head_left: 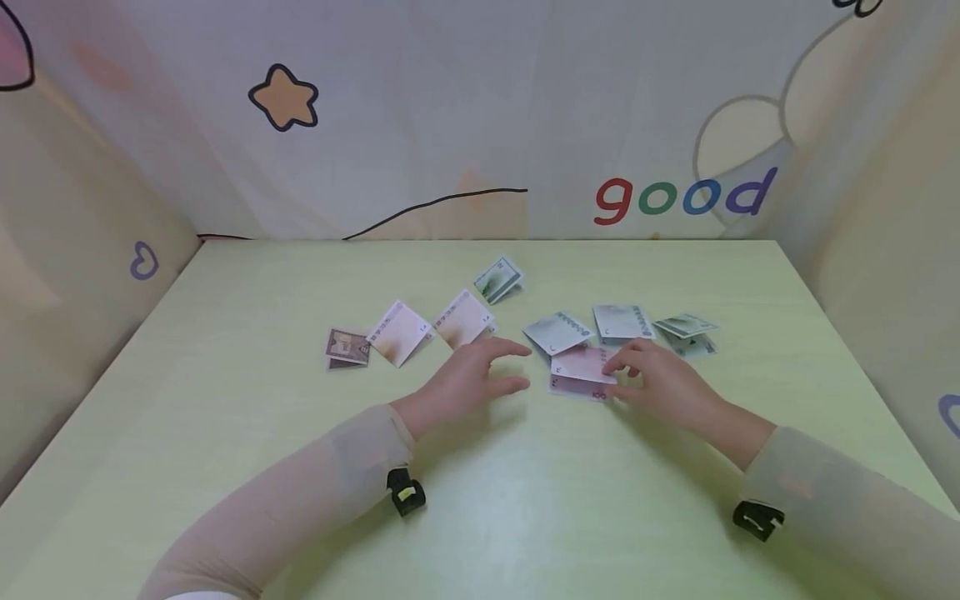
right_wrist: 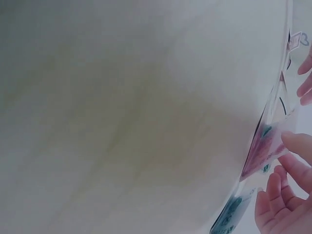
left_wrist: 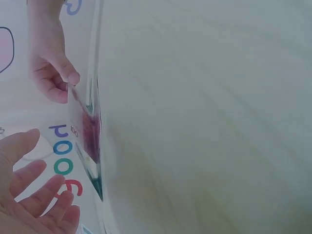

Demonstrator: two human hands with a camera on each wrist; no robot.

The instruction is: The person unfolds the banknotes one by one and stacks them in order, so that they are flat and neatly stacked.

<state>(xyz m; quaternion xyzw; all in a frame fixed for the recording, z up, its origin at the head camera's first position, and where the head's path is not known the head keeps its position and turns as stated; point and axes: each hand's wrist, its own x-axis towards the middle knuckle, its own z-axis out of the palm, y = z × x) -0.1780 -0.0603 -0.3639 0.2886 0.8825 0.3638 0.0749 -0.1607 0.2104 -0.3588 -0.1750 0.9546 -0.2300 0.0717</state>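
Presently we count eight banknotes on the counter (head_left: 570, 508), each creased into a fold; folding looks done on all, by our judgement. None lies flat, none is neatly stacked. One is in hand: the pink 100 note (head_left: 581, 367), right of centre, its right edge pinched between thumb and fingers of the right hand (head_left: 667, 383). Left hand (head_left: 472, 379) spread, holding nothing, just left of that note. Seven are not in either hand's grip; what is left for them we cannot tell.

Around: brown note (head_left: 348, 343) far left of the row, then two pink notes (head_left: 400, 333); a green note (head_left: 497, 277) farthest; two grey-green notes (head_left: 621, 321) beyond the 100; another green note (head_left: 686, 325) at right. The nearer grey-green one meets the 100's far edge, touching or overlapping; it could snag. Far wall lettered "good" (head_left: 686, 198), well clear.
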